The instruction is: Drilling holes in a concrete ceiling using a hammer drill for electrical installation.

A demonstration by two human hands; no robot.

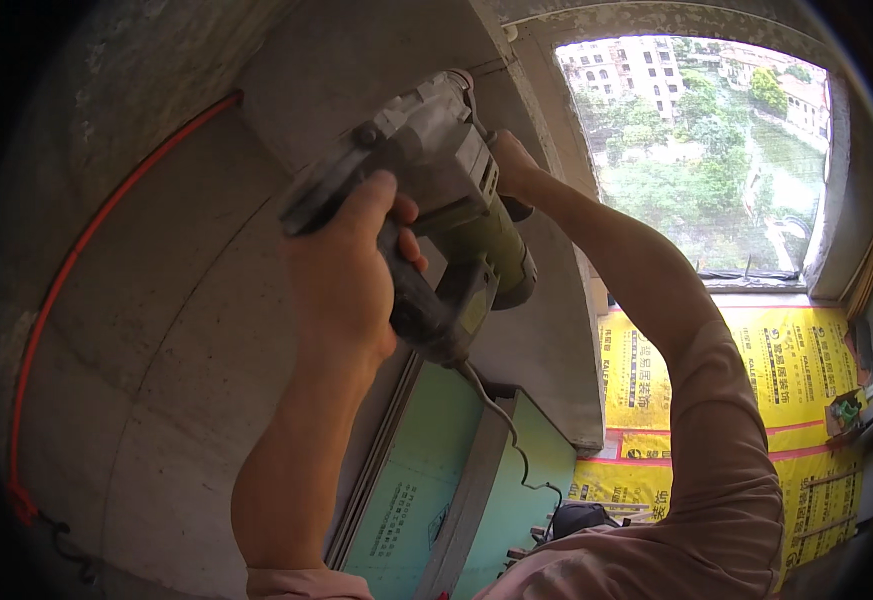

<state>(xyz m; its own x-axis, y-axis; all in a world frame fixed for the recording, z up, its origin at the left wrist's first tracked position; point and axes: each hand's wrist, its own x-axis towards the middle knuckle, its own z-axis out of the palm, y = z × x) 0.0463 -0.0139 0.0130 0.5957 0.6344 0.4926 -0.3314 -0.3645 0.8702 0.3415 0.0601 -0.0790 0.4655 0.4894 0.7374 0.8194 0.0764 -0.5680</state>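
A grey and olive-green rotary hammer drill is raised in front of me, close to the bare concrete. My left hand is closed around its black rear handle, thumb lying along the top. Farther off, my right hand grips the drill's far side near the front, where its fingers are partly hidden. The drill's front end points up and away toward the concrete; I cannot make out a bit. From the base of the rear handle a dark power cord hangs down in loose curves.
Green boards stand below, beside a concrete edge. A red conduit curves along the concrete at left, with a black coiled wire at its end. At right is a window, with yellow printed sheeting beneath it.
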